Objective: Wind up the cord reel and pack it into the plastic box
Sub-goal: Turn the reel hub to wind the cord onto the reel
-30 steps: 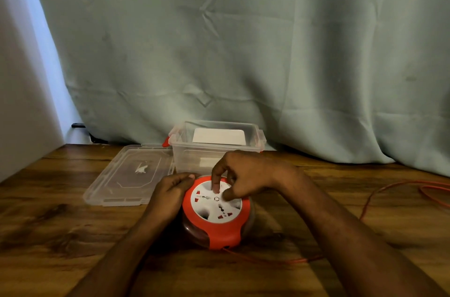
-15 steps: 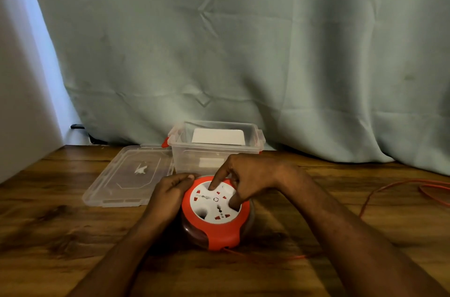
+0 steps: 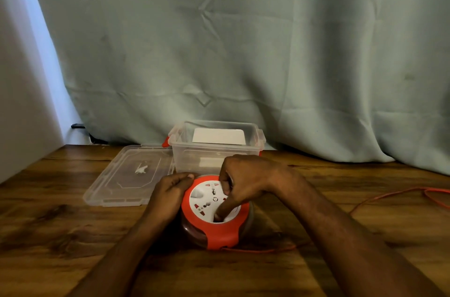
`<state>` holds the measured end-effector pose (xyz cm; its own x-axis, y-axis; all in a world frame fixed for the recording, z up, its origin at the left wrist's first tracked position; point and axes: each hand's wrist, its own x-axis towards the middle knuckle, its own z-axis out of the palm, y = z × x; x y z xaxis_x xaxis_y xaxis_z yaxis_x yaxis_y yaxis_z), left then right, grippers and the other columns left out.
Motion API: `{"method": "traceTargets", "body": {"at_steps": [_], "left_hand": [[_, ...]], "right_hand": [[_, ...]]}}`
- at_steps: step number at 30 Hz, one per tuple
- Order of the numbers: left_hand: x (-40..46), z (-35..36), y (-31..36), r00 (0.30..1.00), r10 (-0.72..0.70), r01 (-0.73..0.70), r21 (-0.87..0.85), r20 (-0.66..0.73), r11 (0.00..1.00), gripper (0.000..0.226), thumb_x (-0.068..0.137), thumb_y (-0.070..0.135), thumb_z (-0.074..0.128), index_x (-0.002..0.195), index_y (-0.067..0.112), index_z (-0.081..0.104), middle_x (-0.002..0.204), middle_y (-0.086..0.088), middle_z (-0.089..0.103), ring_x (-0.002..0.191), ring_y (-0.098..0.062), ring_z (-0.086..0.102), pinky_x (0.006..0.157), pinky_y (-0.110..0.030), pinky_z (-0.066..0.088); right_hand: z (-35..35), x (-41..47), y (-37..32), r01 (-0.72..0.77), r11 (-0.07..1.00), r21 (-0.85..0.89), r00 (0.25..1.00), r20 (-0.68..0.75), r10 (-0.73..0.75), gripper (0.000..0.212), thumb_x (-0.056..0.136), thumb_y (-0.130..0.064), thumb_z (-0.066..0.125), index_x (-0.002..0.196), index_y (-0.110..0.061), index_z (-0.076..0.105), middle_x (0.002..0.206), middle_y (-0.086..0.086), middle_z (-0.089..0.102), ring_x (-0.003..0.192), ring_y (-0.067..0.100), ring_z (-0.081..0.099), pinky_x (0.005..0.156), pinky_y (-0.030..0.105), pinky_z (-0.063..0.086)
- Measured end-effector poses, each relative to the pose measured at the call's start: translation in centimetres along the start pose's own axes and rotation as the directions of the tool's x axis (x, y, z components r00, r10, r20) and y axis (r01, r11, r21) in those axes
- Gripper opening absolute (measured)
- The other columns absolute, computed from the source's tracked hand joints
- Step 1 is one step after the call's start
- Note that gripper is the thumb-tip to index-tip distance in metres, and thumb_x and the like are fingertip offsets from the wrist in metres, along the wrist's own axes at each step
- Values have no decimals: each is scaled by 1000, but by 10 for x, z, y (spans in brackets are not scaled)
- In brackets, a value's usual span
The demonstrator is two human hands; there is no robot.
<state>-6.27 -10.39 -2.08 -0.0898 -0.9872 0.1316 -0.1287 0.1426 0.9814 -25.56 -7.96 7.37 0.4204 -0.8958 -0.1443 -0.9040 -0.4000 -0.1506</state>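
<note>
A round cord reel with an orange rim and a white socket face stands on the wooden table. My left hand grips its left side. My right hand lies over the white face, fingers curled, one fingertip pushed into a hollow at the face's near edge. The thin orange cord leaves the reel's base and runs right across the table, out of view. Just behind the reel stands the clear plastic box, open, with a white card inside.
The box's clear lid lies flat on the table to the box's left. A grey-green curtain hangs along the table's back edge, and a pale wall stands at the left.
My right hand has turned on the reel's face: the fingertip went from the far left of the face round to its near edge. My left hand kept its hold.
</note>
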Motion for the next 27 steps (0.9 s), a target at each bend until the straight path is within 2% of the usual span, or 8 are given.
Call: {"method": "traceTargets", "body": {"at_steps": [4,8,12,16,18,22,25,27], "left_hand": [[1,-1,0,1000,7,-7,-3,-1,1000,31,107,22,53,95,26,81,89,-2,85,81,-23,82,74,-36,64],[-1,-1,-1,1000,4,-4,-13,-7,1000,32,107,24,53,92,29,80,87,2,85,76,-19,82,65,-27,62],[1,0,0,1000,5,-5,19,-8,1000,29,107,24,53,97,26,81,89,1,85,78,-19,82,70,-32,64],[2,-1,-2,1000,8,-7,24,-14,1000,28,106,23,55,99,23,82,89,-1,85,80,-21,82,75,-35,64],[2,0,-2,1000,5,-5,17,-8,1000,29,106,22,55,99,23,82,89,0,85,80,-21,82,72,-34,64],[4,0,-3,1000,-4,4,-26,-14,1000,30,106,20,54,99,21,83,91,-5,85,82,-27,82,78,-42,65],[5,0,-3,1000,-6,5,-30,-6,1000,29,106,19,54,101,18,83,92,-8,84,83,-30,81,81,-46,65],[4,0,-3,1000,-5,5,-15,5,1000,30,106,19,53,102,18,83,92,-7,85,83,-30,82,81,-46,65]], "right_hand": [[2,0,-7,-18,1000,-25,1000,7,18,49,76,-66,79,76,-19,68,91,0,79,83,18,75,73,37,62],[4,3,-11,-49,999,9,999,23,49,52,79,-66,76,75,-15,67,86,2,78,80,21,76,60,27,50],[1,4,-5,-39,998,53,999,41,36,52,81,-62,77,72,-11,69,83,9,78,74,23,73,64,29,45],[-4,0,4,39,994,106,995,-95,-29,29,85,-41,83,99,-17,74,78,-16,61,75,5,60,64,21,42],[-6,-1,6,68,992,105,993,-105,-57,25,87,-27,82,109,-22,72,65,-20,59,63,-4,57,58,17,39],[-9,-1,9,121,984,127,993,3,-122,47,86,-2,75,128,-20,69,53,-47,51,49,-17,54,52,11,40],[-10,-1,11,141,983,122,989,25,-145,56,83,2,76,134,-22,68,54,-52,48,53,-26,50,47,4,39],[-10,-1,13,128,983,135,991,25,-133,57,83,-1,78,134,-25,69,57,-39,56,54,-28,50,50,3,40]]}}
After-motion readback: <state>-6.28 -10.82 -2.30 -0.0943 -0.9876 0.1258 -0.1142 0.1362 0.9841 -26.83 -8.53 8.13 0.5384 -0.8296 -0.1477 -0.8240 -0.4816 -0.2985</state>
